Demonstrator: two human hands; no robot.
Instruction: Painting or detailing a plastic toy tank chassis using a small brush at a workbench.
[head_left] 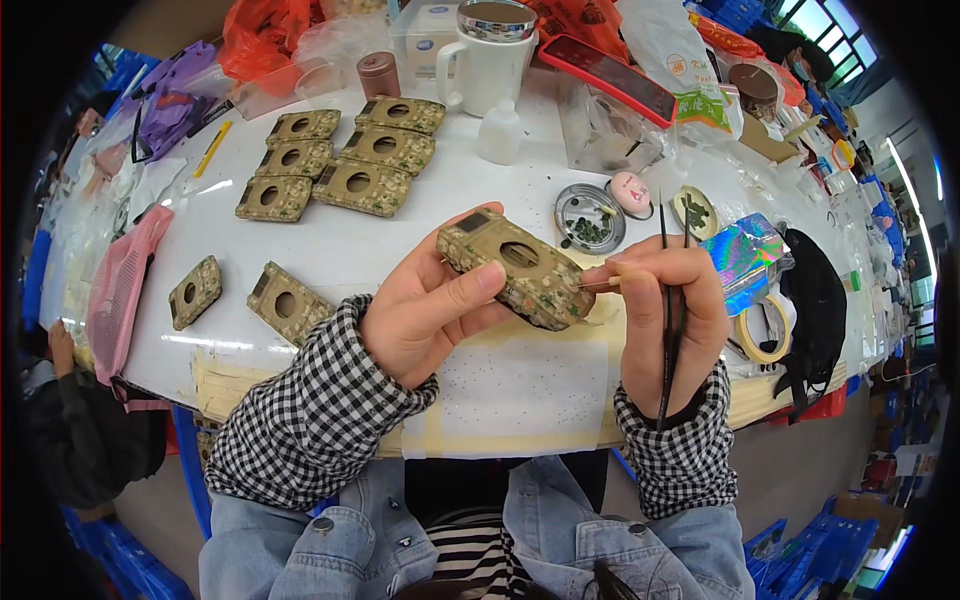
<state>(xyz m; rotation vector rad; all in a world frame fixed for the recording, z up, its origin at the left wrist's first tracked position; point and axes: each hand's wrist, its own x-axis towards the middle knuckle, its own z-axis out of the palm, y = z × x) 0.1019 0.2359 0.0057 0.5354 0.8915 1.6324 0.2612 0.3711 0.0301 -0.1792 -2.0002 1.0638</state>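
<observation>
**Camouflage case held for work with tweezers**

Six cases [345,155] lie grouped at the far left of the table [330,250], two more [240,295] nearer, which suggests a batch partly worked; left hand [425,315] closed around the case [515,268], raised above the table edge; right hand [665,320] closed on black tweezers [672,320], fingertips [605,278] touching the case's end; dish [590,218] of small parts beyond.

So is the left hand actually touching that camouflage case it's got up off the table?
Touching. The head view shows the left hand gripping the camouflage case, thumb pressed on its top face and fingers wrapped beneath it.
</observation>
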